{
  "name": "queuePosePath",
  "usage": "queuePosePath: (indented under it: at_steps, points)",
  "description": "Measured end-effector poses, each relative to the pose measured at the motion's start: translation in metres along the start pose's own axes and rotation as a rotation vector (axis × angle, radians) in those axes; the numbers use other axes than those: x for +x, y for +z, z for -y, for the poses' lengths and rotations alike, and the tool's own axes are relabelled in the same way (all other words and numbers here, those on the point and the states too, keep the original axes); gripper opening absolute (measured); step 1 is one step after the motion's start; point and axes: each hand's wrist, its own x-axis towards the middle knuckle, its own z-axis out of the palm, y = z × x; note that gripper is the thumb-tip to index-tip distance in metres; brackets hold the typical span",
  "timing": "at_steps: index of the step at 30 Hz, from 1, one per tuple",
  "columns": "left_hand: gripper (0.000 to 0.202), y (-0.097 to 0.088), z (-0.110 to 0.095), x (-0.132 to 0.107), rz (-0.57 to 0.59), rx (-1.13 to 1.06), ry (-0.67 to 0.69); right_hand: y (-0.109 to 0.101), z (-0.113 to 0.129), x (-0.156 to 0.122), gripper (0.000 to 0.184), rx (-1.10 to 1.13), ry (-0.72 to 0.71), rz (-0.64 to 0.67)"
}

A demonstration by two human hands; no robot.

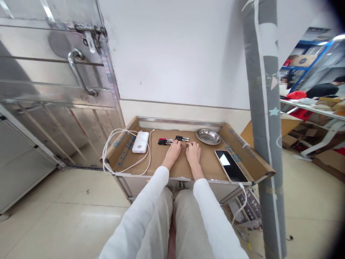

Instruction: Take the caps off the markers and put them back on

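My left hand (174, 150) is over the middle of the cardboard-lined tray (155, 165), its fingers curled together just below a cluster of black pens (182, 138). Close on its right, my right hand (193, 153) has its fingers bent inward toward the left one. Whatever lies between either hand's fingertips is too small to make out. To the left of my hands lie a pen with a red part (163, 139) and black pens (164, 143) side by side. A round metal dish (208, 137) sits behind my right hand.
A white power bank (140, 142) with a looped white cable (107, 151) occupies the tray's left. On the right lies a phone (231, 166), cable attached. A tall grey wrapped roll (265, 118) stands beside the tray. A metal door (56, 68) is at left; people sit far right.
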Motion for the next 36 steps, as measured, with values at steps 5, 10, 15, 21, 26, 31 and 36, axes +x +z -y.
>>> queuePosePath:
  at_steps: [5, 10, 15, 21, 26, 31, 36]
  points:
    - [0.01, 0.0014, 0.0019, 0.0013, -0.014, -0.053, 0.0, -0.0024, 0.001, -0.0003, 0.026, -0.007, 0.012, 0.018]
    - [0.011, 0.0002, 0.0014, 0.0024, 0.014, -0.033, 0.002, -0.0031, 0.0021, -0.0017, 0.022, -0.013, -0.019, 0.031]
    - [0.012, -0.0022, -0.0014, 0.0018, 0.02, -0.001, -0.016, -0.0025, 0.0022, -0.0023, 0.02, -0.023, -0.03, 0.019]
    - [0.014, -0.001, -0.0003, 0.0025, 0.019, -0.008, -0.013, -0.0034, 0.0019, -0.0017, 0.02, -0.028, -0.044, 0.021]
    - [0.014, 0.0007, 0.0026, 0.0025, 0.021, -0.017, 0.024, -0.0033, 0.0014, -0.0015, 0.021, -0.012, -0.051, 0.017]
    - [0.014, -0.0004, 0.0016, 0.0014, 0.014, -0.062, 0.015, -0.003, 0.0017, -0.0011, 0.02, -0.007, -0.075, 0.016]
    - [0.022, 0.001, 0.0027, 0.0013, 0.009, -0.159, 0.005, -0.0047, 0.0033, -0.0015, 0.021, -0.013, -0.116, 0.049]
